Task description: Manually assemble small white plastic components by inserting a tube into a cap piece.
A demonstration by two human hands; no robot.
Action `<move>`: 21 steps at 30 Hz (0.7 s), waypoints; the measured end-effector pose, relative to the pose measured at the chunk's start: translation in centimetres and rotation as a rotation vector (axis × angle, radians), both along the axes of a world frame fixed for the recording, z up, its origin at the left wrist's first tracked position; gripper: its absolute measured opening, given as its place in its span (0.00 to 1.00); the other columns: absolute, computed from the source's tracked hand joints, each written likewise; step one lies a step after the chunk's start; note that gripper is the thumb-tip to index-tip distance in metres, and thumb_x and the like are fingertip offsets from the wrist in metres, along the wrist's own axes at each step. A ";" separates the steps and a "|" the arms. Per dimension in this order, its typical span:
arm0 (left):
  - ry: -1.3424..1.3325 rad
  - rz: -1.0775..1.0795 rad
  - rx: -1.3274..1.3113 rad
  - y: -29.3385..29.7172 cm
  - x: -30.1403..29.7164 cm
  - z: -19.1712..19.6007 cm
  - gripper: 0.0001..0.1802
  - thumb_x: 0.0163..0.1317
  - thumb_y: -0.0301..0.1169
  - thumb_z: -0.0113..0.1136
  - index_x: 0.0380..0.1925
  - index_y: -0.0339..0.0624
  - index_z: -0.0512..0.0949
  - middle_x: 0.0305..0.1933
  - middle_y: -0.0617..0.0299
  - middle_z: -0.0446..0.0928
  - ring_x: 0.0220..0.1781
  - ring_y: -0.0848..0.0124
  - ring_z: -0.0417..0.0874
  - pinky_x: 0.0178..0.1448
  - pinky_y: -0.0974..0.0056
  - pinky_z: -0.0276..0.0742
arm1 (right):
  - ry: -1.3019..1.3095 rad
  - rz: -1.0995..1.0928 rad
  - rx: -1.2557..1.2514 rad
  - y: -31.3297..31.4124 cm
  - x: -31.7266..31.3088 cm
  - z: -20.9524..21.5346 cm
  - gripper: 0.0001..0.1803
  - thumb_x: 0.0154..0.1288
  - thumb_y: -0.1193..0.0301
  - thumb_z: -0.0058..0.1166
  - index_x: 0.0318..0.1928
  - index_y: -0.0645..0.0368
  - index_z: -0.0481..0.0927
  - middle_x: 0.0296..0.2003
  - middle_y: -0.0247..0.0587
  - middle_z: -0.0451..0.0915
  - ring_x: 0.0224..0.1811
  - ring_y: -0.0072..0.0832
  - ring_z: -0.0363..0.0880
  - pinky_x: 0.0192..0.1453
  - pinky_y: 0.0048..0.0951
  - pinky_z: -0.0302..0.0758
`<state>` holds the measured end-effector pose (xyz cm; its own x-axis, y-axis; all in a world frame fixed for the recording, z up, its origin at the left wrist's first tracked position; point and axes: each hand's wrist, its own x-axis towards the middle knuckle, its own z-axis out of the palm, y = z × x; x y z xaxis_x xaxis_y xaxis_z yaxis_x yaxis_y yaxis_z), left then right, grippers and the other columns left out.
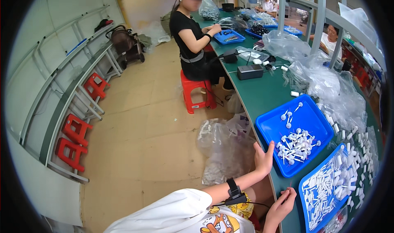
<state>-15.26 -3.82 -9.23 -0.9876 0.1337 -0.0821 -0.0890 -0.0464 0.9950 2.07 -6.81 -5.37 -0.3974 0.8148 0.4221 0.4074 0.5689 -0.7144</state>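
Note:
My left hand [264, 159] is at the near edge of a blue tray [266, 126], thumb and fingers apart, with nothing visible in it. In that tray lies a heap of small white stemmed pieces with round, pale grey heads [296, 146], and a few more lie apart toward its far end. My right hand [282, 206] is over the table edge beside a second blue tray [303, 192]. Its fingertips are pinched together; anything between them is too small to name. The second tray holds many thin white sticks [320, 196] and white cylindrical caps [344, 179].
Loose white caps and clear plastic bags [328, 83] spread along the green table [262, 89]. A black box-shaped device [250, 72] stands farther up. A co-worker [191, 35] sits on a red stool [193, 93] at another blue tray [228, 36]. Filled bags [221, 151] lie on the floor.

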 end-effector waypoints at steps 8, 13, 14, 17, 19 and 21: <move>0.023 0.042 0.023 0.0 -0.1 -0.3 0.30 0.60 0.51 0.54 0.43 0.32 0.65 0.44 0.38 0.76 0.48 0.48 0.78 0.53 0.53 0.69 | -0.005 0.041 -0.020 -0.2 0.0 0.8 0.08 0.69 0.77 0.40 0.43 0.70 0.70 0.32 0.53 0.73 0.31 0.41 0.73 0.37 0.37 0.70; 0.029 0.060 0.006 0.2 -0.4 -0.8 0.29 0.60 0.49 0.55 0.43 0.31 0.65 0.44 0.39 0.76 0.47 0.49 0.78 0.52 0.55 0.70 | -0.037 0.030 0.120 -0.1 -0.4 1.1 0.08 0.68 0.77 0.41 0.43 0.70 0.70 0.34 0.56 0.74 0.35 0.49 0.73 0.40 0.41 0.70; 0.010 0.053 -0.006 0.0 -0.3 -1.0 0.29 0.60 0.49 0.55 0.43 0.31 0.65 0.44 0.39 0.76 0.47 0.50 0.78 0.53 0.55 0.70 | -0.052 0.035 0.068 -0.3 -0.3 1.2 0.08 0.68 0.77 0.42 0.43 0.71 0.70 0.35 0.57 0.74 0.37 0.51 0.73 0.42 0.43 0.70; -0.001 0.043 0.054 0.2 -0.3 -0.2 0.28 0.60 0.48 0.55 0.44 0.31 0.66 0.45 0.40 0.76 0.48 0.52 0.78 0.54 0.55 0.69 | -0.059 0.013 0.097 -0.2 -0.4 0.8 0.08 0.68 0.77 0.42 0.43 0.71 0.70 0.36 0.57 0.74 0.38 0.52 0.73 0.42 0.43 0.70; 0.026 0.045 0.097 0.2 -0.5 -1.2 0.28 0.60 0.48 0.56 0.44 0.31 0.66 0.45 0.40 0.76 0.47 0.53 0.78 0.53 0.55 0.70 | -0.061 0.002 0.088 -0.3 -0.6 0.6 0.08 0.68 0.77 0.42 0.43 0.71 0.70 0.36 0.58 0.74 0.39 0.52 0.73 0.43 0.43 0.70; 0.039 0.054 0.071 0.1 -0.6 -1.5 0.28 0.60 0.48 0.56 0.43 0.32 0.65 0.45 0.39 0.75 0.48 0.51 0.78 0.53 0.54 0.70 | -0.069 -0.016 0.105 -0.3 -0.7 0.3 0.08 0.68 0.77 0.42 0.43 0.71 0.70 0.37 0.58 0.74 0.39 0.52 0.73 0.43 0.43 0.69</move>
